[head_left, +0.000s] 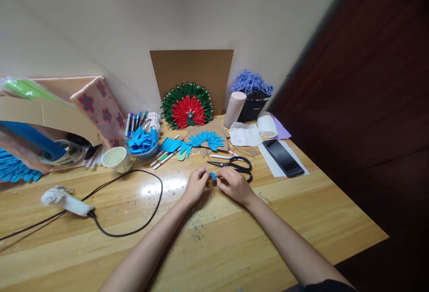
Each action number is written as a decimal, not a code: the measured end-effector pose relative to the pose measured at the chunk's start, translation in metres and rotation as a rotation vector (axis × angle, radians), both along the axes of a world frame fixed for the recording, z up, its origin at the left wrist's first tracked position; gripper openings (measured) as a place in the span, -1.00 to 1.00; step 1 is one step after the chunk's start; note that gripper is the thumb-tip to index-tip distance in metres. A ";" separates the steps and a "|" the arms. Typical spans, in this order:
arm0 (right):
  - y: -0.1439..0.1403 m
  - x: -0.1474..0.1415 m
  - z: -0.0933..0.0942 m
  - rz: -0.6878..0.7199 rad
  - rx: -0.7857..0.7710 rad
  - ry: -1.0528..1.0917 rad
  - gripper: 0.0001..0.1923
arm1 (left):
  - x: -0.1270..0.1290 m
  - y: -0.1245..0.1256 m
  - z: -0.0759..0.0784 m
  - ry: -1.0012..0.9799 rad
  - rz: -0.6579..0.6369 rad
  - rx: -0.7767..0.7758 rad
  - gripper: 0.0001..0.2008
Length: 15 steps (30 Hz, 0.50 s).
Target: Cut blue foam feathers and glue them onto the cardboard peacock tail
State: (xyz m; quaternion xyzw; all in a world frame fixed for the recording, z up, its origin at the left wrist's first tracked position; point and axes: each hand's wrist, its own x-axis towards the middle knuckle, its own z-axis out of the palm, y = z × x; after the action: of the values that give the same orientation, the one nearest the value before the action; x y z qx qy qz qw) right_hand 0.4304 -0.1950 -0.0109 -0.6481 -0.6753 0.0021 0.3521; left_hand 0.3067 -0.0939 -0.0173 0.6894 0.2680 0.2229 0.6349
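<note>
Left hand [196,184] and right hand [233,184] fingertips pinched closed on small blue paper piece [213,176] between them, black scissors [234,165] lying just at 1 o'clock, wooden table [301,211] beneath

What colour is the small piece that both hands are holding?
The small piece is bright blue, pinched between the left hand and right hand; the head view shows it.

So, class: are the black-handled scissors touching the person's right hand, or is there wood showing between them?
Cannot tell. In the head view the scissors lie just beyond the right hand, whose knuckles overlap the lower handle loop, hiding any contact or gap.
</note>
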 end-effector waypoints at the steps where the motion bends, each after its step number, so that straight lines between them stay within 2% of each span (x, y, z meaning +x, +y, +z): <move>1: 0.000 0.000 0.000 0.002 -0.003 -0.006 -0.86 | 0.000 0.000 -0.001 -0.001 0.001 0.009 -0.81; 8: 0.000 -0.004 0.004 -0.005 0.013 0.065 -0.86 | 0.000 -0.003 -0.007 0.075 0.060 0.069 -0.84; 12: -0.001 -0.004 0.006 -0.119 0.003 0.327 -0.95 | 0.000 -0.004 -0.005 0.042 0.089 0.116 -0.79; 15: -0.001 -0.002 0.003 -0.166 -0.055 0.514 -0.91 | -0.001 -0.005 -0.001 0.031 0.090 0.127 -0.76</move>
State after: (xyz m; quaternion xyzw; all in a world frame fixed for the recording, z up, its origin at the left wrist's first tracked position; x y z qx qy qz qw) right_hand 0.4279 -0.1956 -0.0078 -0.6888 -0.5078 0.1558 0.4934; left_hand 0.3054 -0.0993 -0.0185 0.7190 0.2939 0.2571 0.5749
